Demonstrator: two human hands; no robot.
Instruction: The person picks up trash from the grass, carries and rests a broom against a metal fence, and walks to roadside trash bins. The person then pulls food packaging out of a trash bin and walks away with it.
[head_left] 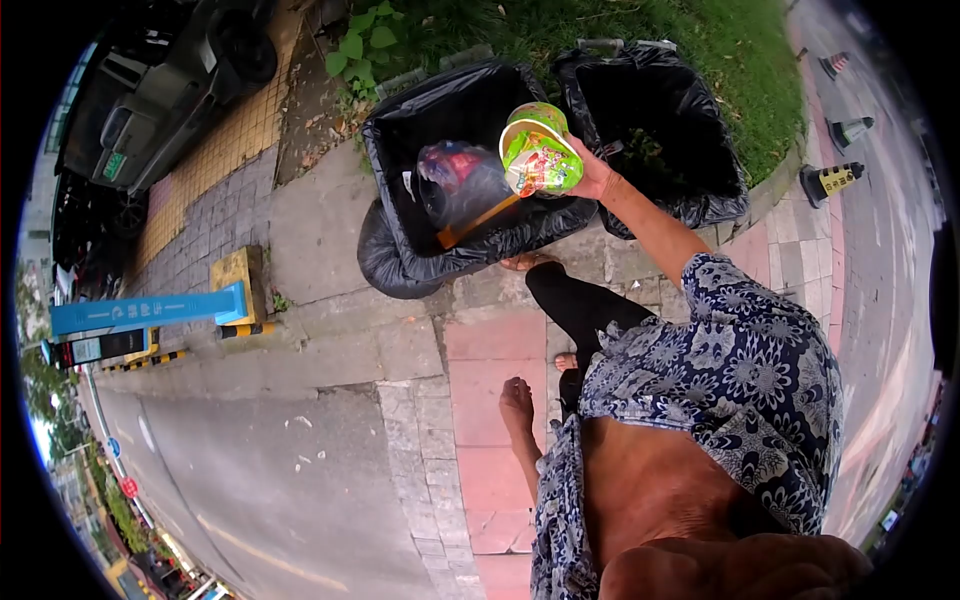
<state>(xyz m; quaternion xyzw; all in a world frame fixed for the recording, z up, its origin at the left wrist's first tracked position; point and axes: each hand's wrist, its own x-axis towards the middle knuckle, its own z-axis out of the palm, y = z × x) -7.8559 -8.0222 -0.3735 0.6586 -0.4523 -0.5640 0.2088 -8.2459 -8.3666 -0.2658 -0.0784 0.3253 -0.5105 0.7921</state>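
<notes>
Over the inner edges of two bins, my right hand (592, 172) grips a green-and-white paper tub (540, 150) with a colourful printed pattern. The tub is tilted, its rim towards the camera. Beneath and left of it, the left bin (420, 262), lined with black plastic, holds a clear plastic bag (462, 190) with something red inside and an orange strip. The right bin (715, 205) has a black liner too, with some dark green matter in it. My left hand (517, 400) hangs low over the pink paving, its fingers curled, and I see nothing in it.
A full black bag (385, 262) leans against the left bin. Grass (740, 60) lies behind the bins. At the left are a blue barrier arm (150, 310), its yellow post (238, 285) and a parked dark vehicle (150, 110). Cones (832, 182) line the right side.
</notes>
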